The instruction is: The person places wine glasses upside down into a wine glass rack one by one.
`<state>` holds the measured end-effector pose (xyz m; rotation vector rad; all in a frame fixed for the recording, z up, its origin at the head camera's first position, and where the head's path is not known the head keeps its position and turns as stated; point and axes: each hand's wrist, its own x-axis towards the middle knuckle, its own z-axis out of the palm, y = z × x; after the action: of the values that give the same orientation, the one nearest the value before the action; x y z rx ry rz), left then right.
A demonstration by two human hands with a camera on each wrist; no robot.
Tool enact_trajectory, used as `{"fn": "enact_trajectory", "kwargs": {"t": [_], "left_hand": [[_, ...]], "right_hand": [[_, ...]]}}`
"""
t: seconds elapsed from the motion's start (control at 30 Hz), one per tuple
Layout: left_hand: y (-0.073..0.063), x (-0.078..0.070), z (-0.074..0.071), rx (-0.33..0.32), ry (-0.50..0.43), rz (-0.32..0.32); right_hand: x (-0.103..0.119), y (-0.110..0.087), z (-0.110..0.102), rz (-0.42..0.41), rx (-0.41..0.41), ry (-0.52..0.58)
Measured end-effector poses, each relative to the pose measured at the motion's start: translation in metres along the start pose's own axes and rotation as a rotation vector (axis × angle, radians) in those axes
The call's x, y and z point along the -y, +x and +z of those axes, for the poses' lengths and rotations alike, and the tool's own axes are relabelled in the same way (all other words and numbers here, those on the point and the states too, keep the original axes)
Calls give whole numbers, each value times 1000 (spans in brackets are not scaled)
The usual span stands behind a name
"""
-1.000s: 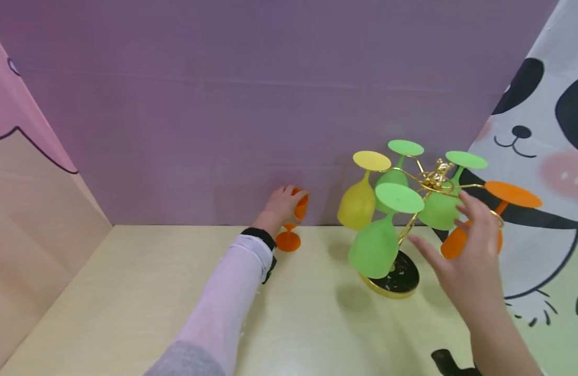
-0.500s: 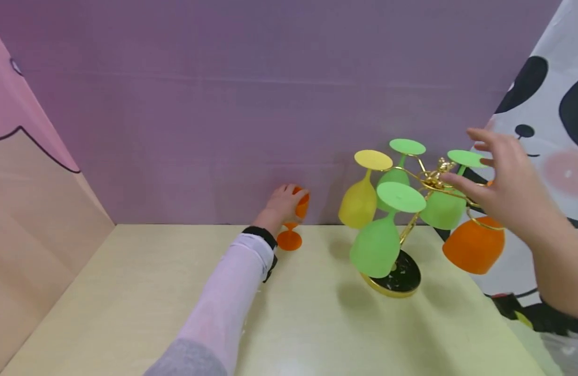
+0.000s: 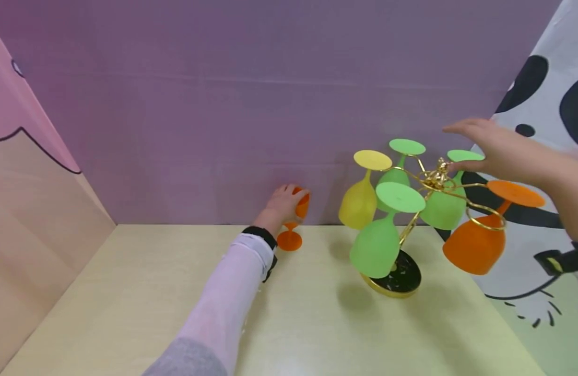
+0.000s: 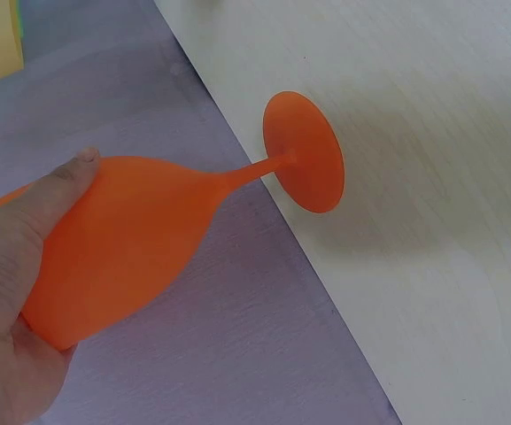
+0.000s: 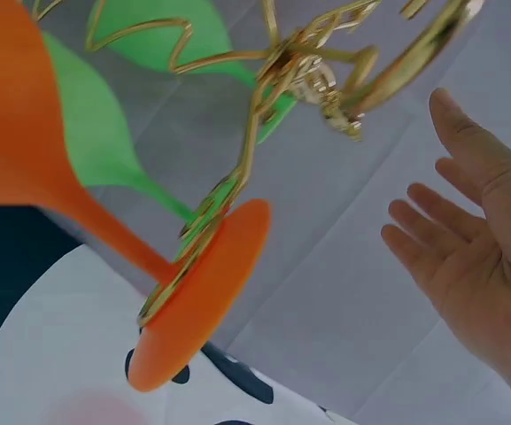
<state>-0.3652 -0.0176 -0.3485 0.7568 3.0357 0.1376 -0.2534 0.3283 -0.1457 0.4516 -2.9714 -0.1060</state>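
Note:
My left hand (image 3: 280,205) grips the bowl of an upright orange goblet (image 4: 140,239) near the back edge of the table; its round foot shows below the hand. At the right stands a gold goblet rack (image 3: 436,180) with upside-down goblets hung by their feet: a yellow goblet (image 3: 357,203), several green goblets (image 3: 375,245) and an orange goblet (image 3: 474,245). My right hand (image 3: 505,151) is raised above the right side of the rack, thumb and fingers spread with nothing between them. In the right wrist view that hand (image 5: 476,230) is apart from the rack.
The rack's round black base (image 3: 401,277) with a gold rim stands on the pale wooden table (image 3: 176,303). A purple cloth wall (image 3: 199,130) rises directly behind the table. A panda-print sheet (image 3: 533,277) hangs along the right side, a pink one (image 3: 25,156) on the left.
My right hand has come off the orange goblet on the rack and moved up, then leftward toward the rack's top. The goblet now hangs there by its foot. My left hand has kept its grip.

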Motion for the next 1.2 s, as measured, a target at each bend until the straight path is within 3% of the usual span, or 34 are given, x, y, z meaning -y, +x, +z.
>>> {"fn": "enact_trajectory", "kwargs": {"t": [0.2, 0.37, 0.8, 1.2], "left_hand": [[0, 0, 1, 5, -11, -1], [-2, -1, 1, 5, -16, -2], [0, -2, -2, 15, -12, 0], [1, 1, -1, 16, -2, -9]], "right_hand": [[-8, 13, 8, -82, 97, 46], [-8, 15, 14, -137, 115, 102], [-6, 17, 20, -185, 61, 4], [-4, 23, 23, -180, 72, 9]]}}
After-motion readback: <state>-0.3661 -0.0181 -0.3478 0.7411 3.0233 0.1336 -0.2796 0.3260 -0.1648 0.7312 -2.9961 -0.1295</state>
